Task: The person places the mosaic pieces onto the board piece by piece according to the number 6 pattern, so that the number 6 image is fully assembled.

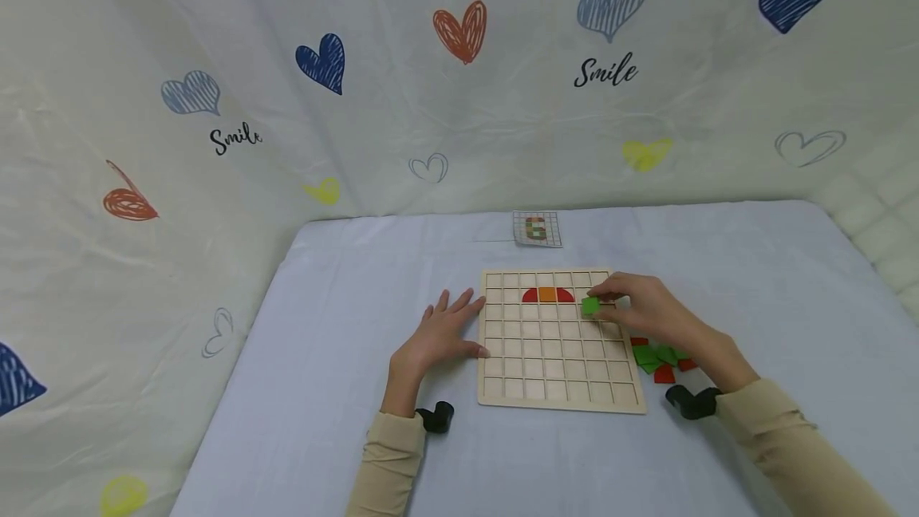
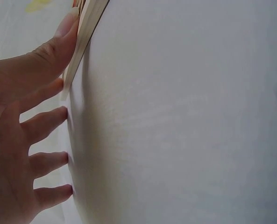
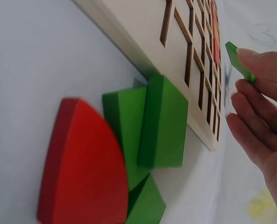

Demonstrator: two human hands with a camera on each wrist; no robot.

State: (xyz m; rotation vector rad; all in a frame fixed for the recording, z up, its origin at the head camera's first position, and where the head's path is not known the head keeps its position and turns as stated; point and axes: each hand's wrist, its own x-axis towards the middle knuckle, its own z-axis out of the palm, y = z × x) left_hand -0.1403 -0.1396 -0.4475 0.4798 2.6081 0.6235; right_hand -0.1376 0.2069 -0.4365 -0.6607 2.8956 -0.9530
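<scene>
My right hand (image 1: 649,311) pinches a green square tile (image 1: 590,306) between thumb and fingers, above the upper right of a wooden grid board (image 1: 560,395). In the right wrist view the green tile (image 3: 238,61) is tilted and apart from the board. Set in the board's second row are an orange square (image 1: 547,294) and a red quarter-round piece on each side of it. My left hand (image 1: 439,335) lies spread at the board's left edge. The left wrist view shows its thumb (image 2: 59,39) against the board's side, other fingertips down on the cloth.
Right of the board lies a loose pile of green pieces (image 1: 649,357) and red pieces (image 1: 664,374), partly under my right forearm. A pattern card (image 1: 537,230) with a coloured figure lies behind the board. A white cloth (image 1: 323,301) covers the table; a curtain with printed hearts hangs behind.
</scene>
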